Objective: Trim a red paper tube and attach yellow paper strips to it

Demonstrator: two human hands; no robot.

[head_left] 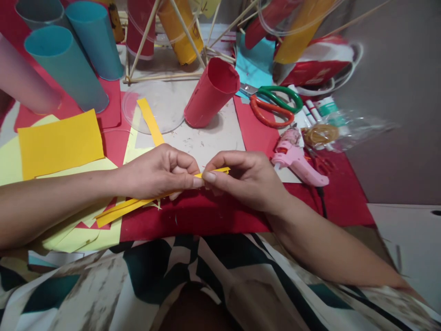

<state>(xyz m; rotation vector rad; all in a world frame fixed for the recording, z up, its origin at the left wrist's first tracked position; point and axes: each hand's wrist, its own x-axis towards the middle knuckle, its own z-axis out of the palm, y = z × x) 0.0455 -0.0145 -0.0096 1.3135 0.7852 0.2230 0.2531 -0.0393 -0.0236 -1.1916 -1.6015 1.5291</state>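
A long, narrow yellow paper strip (126,210), folded along its length, slants up to the right across both hands. My left hand (163,172) pinches it near its right part. Touching fingertips with it, my right hand (246,179) grips the strip close to its right end, which sticks out past the thumb. Another yellow strip (150,122) lies flat behind my left hand, partly over a clear plastic disc (172,110). Beyond the hands a red paper tube (210,99) stands upright on the grey board (229,138). A yellow sheet (62,145) rests at the left.
Blue tubes (74,76) stand at the back left, beside a pink one (24,76). A wooden stick frame (165,78) is behind the disc. Scissors (274,108), a pink glue gun (299,163) with its cord and a bag of rubber bands (322,134) lie at the right.
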